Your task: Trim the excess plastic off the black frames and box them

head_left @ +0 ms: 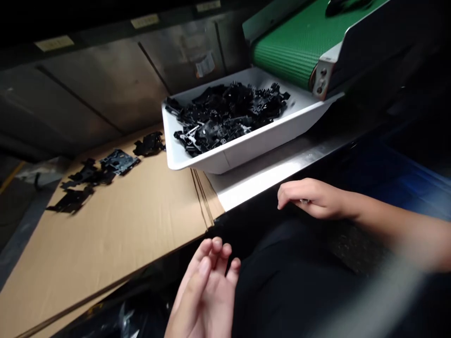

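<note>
I am holding my left hand [204, 291] open and palm up, fingers spread, above my dark trousers [292, 286], with nothing resting in it, just beside the near edge of a flattened cardboard sheet [116, 249]. My right hand [313, 199] is hovering with its fingers [285, 195] loosely curled, back upward, near a stainless steel ledge [268, 173]. A small glint is showing under those fingers, too small to identify, so I cannot tell whether that hand is gripping anything. Neither hand is touching the black moulded plastic parts [225, 117]. Most of them are lying heaped in a white plastic tray [243, 152], which is sitting at the ledge, well ahead of my hands. Several more are lying spread on the cardboard sheet, apart from the tray. Beyond, a green conveyor belt [292, 47] is ending directly above the tray, carrying a dark item [347, 5] at the top of the view, and a steel wall panel [105, 84] is standing behind everything.
</note>
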`<state>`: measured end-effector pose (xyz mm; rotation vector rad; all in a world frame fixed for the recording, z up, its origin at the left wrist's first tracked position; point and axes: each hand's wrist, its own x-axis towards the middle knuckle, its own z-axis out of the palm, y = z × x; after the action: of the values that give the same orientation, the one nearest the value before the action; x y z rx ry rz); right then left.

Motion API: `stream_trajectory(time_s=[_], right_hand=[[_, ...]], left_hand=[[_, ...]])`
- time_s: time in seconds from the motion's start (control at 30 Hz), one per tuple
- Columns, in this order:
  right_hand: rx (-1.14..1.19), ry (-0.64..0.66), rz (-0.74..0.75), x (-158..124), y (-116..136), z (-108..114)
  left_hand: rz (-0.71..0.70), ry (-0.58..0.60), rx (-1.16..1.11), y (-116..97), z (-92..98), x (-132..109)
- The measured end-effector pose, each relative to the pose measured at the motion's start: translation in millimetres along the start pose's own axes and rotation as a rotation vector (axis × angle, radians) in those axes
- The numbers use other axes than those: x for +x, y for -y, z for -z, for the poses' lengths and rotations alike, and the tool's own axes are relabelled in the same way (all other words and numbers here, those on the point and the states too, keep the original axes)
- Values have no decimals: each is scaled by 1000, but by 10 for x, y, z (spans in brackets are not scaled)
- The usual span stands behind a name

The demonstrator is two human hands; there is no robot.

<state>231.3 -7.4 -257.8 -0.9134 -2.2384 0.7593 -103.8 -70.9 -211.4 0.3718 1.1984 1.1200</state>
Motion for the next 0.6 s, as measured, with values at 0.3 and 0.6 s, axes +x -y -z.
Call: stream_trajectory(time_s=[0.3, 0.6], right_hand=[[81, 28, 59, 1, -92, -307], [124, 91, 26, -17, -135, -440]], left_hand=[[129, 18, -71, 94, -222, -81], [84, 90, -75, 191, -185, 17]])
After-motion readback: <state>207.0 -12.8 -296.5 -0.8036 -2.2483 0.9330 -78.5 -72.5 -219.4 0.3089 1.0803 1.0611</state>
